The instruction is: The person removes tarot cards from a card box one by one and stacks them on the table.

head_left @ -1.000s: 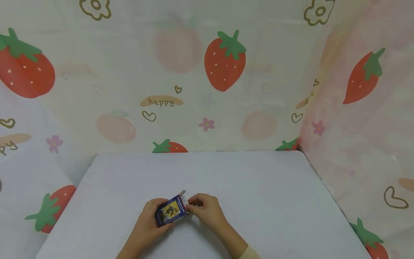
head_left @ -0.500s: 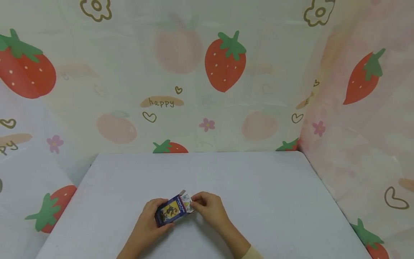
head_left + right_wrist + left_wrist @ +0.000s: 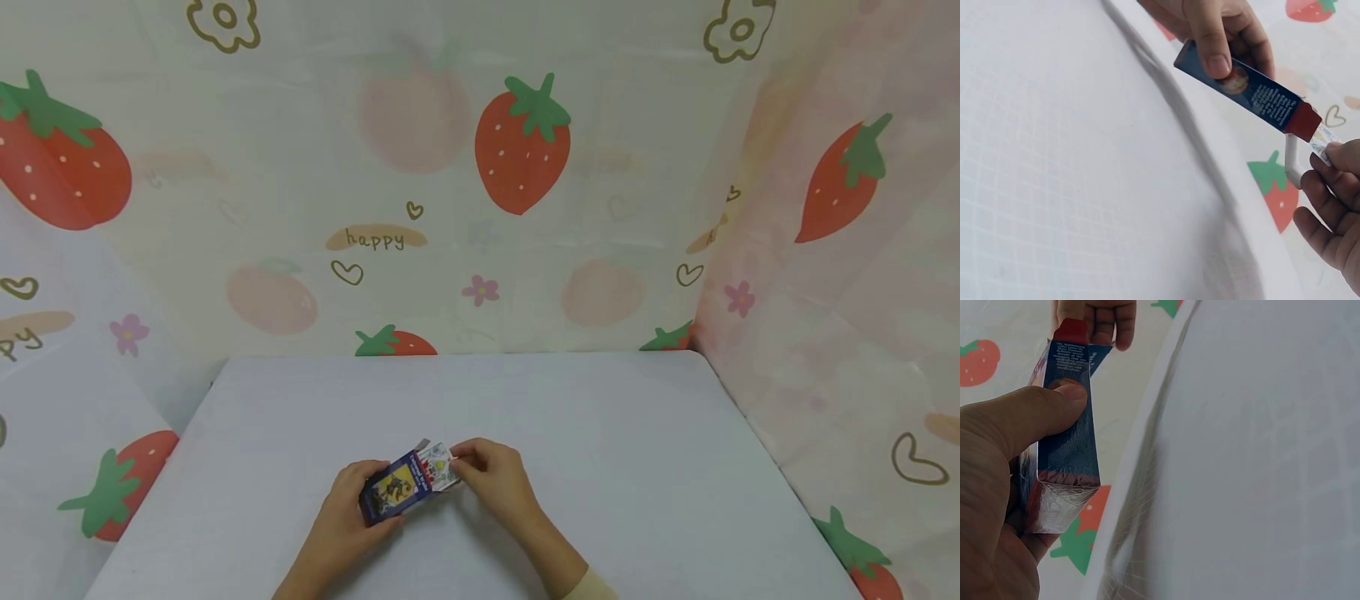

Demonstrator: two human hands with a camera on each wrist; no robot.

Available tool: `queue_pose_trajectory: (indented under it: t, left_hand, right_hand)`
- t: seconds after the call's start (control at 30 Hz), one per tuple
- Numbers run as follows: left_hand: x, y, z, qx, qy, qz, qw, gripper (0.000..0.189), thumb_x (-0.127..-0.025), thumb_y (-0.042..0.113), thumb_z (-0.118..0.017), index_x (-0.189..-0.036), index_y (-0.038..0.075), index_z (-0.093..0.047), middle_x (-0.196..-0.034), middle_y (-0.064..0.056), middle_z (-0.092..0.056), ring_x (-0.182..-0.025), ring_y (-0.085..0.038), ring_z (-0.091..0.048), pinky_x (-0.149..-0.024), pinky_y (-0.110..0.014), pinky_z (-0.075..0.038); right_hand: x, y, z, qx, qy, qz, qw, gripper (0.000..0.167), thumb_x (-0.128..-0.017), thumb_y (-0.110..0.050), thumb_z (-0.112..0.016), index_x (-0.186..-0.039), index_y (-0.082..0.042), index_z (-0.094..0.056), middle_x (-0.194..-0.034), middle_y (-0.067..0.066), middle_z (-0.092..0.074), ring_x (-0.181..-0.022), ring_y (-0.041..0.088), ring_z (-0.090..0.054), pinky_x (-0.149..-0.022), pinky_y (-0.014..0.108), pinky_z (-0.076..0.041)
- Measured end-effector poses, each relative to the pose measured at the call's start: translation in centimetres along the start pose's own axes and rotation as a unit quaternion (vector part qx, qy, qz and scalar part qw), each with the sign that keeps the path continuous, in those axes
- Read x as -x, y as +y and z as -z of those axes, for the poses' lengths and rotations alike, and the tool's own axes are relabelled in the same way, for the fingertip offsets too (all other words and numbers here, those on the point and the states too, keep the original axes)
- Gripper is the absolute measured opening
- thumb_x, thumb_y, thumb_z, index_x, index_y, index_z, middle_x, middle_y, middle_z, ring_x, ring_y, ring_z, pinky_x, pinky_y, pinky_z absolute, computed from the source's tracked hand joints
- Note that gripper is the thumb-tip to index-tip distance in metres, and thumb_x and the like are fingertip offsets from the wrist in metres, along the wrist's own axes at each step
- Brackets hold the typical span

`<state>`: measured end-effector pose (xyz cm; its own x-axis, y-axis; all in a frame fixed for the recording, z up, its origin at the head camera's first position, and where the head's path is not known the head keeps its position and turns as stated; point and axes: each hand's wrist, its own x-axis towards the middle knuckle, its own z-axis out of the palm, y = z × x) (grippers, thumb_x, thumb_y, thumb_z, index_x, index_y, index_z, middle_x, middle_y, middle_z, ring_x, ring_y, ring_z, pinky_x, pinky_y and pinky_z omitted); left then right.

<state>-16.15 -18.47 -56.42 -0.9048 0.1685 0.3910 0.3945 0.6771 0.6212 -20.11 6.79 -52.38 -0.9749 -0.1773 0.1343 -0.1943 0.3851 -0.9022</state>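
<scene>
My left hand [image 3: 347, 512] grips a small dark blue card box [image 3: 393, 490] with a yellow picture on its front. In the left wrist view the thumb presses on the narrow side of the box [image 3: 1067, 437], which bears white print and a red flap. Out of the open right end stick printed cards [image 3: 438, 465], part way out of the box. My right hand [image 3: 495, 479] pinches the outer edge of these cards between thumb and fingers. The right wrist view shows the cards [image 3: 1321, 142] between that thumb and forefinger, with the other fingers loosely bent. How many cards there are is hidden.
Both hands are above a white-covered table [image 3: 615, 467], near its front. Behind it hangs a pale curtain [image 3: 525, 250] with strawberries and flowers, and a similar curtain [image 3: 847, 333] stands along the right side.
My right hand has moved a little to the right and up, drawing the cards further out of the box. The left hand and the box have stayed nearly still.
</scene>
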Motion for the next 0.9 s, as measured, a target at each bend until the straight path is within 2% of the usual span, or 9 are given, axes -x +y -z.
queue_pose_trajectory:
  t: [0.1,0.3,0.5,0.73,0.83,0.9]
  left_hand:
    - [0.0,0.0,0.0,0.001,0.002,-0.002,1.0000,0.082,-0.066,0.023,-0.098,-0.136,0.013,-0.056,-0.134,0.000,-0.059,-0.122,-0.015,-0.053,-0.104,-0.023,-0.044]
    - [0.0,0.1,0.1,-0.002,0.003,0.001,1.0000,0.082,-0.066,0.023,-0.098,-0.135,0.014,-0.056,-0.134,0.000,-0.059,-0.123,-0.015,-0.054,-0.104,-0.028,-0.046]
    - [-0.1,0.2,0.1,-0.003,0.010,-0.008,0.9999,0.082,-0.065,0.020,-0.099,-0.135,0.013,-0.056,-0.132,-0.001,-0.060,-0.121,-0.016,-0.055,-0.102,-0.022,-0.045]
    - [-0.1,0.3,0.1,-0.012,0.013,-0.006,0.9998,0.082,-0.066,0.020,-0.098,-0.136,0.010,-0.057,-0.132,-0.001,-0.060,-0.121,-0.016,-0.055,-0.101,-0.035,-0.050]
    - [0.0,0.3,0.1,-0.015,0.017,-0.008,0.9997,0.082,-0.066,0.019,-0.098,-0.136,0.009,-0.057,-0.132,-0.002,-0.060,-0.121,-0.017,-0.055,-0.101,-0.033,-0.049]
    - [0.0,0.3,0.1,-0.013,0.017,-0.008,0.9997,0.082,-0.066,0.019,-0.098,-0.136,0.010,-0.057,-0.132,-0.001,-0.060,-0.120,-0.017,-0.054,-0.102,-0.027,-0.047]
  right_hand:
    - [-0.1,0.0,0.2,0.001,0.006,0.002,1.0000,0.011,-0.093,-0.016,-0.076,-0.104,-0.016,-0.077,-0.087,-0.009,-0.074,-0.079,0.008,-0.065,-0.068,0.022,-0.055]
    - [-0.2,-0.2,0.8,0.008,0.019,0.017,0.9997,0.011,-0.092,-0.014,-0.076,-0.103,-0.015,-0.077,-0.088,-0.007,-0.073,-0.081,0.008,-0.064,-0.070,0.022,-0.056]
    - [-0.3,-0.4,1.6,0.012,0.026,0.029,0.9992,0.012,-0.093,-0.014,-0.076,-0.105,-0.015,-0.077,-0.091,-0.006,-0.074,-0.082,0.008,-0.066,-0.073,0.021,-0.057]
    - [-0.2,-0.4,2.5,0.002,0.029,0.027,0.9992,0.013,-0.094,-0.015,-0.075,-0.106,-0.016,-0.077,-0.093,-0.005,-0.074,-0.083,0.011,-0.066,-0.069,0.021,-0.057]
    - [-0.3,-0.4,2.9,0.000,0.032,0.031,0.9990,0.013,-0.094,-0.016,-0.075,-0.106,-0.016,-0.077,-0.093,-0.005,-0.074,-0.083,0.011,-0.066,-0.069,0.022,-0.057]
    - [-0.3,-0.4,3.1,-0.001,0.034,0.034,0.9988,0.013,-0.095,-0.016,-0.075,-0.107,-0.016,-0.077,-0.094,-0.005,-0.074,-0.084,0.011,-0.066,-0.070,0.022,-0.057]
